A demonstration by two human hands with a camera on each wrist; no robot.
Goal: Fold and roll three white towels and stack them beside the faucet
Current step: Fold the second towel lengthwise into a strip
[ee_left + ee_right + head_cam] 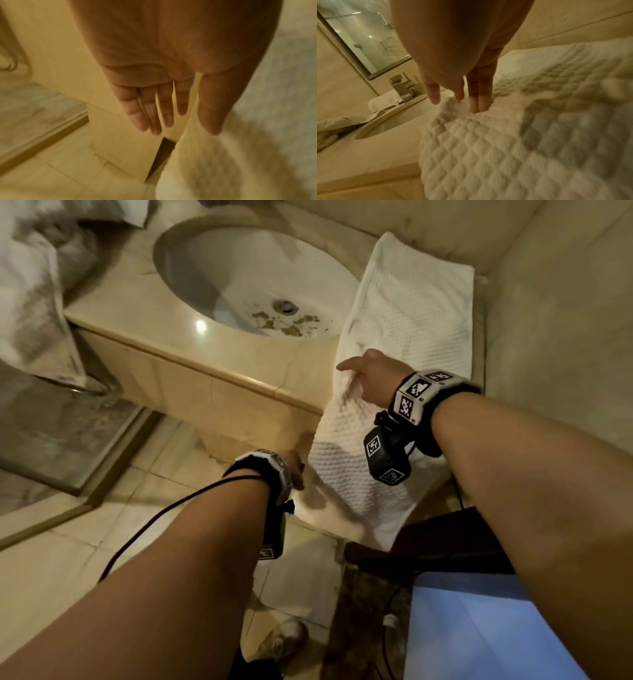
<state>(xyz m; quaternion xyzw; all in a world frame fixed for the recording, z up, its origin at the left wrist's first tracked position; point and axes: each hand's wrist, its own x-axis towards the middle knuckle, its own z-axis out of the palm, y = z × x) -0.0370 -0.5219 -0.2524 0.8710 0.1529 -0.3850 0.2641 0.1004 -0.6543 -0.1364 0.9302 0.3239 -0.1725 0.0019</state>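
A white waffle-weave towel (411, 313) lies lengthwise on the counter right of the sink (191, 258), its near end hanging over the front edge. My right hand (366, 374) rests on it with straight fingers; in the right wrist view the fingertips (479, 106) press into the towel (539, 121) near its left edge. My left hand (297, 470) is low beside the hanging part, fingers (164, 108) straight and holding nothing, thumb next to the towel (257, 148). A rolled white towel (383, 101) lies behind the faucet (402, 89).
More crumpled white towels (30, 302) lie on the counter left of the sink. A glass shower door (51, 422) stands at the left. A wall (565, 320) closes the counter's right end. Something dark (445, 546) and a blue surface (479, 628) sit below at the right.
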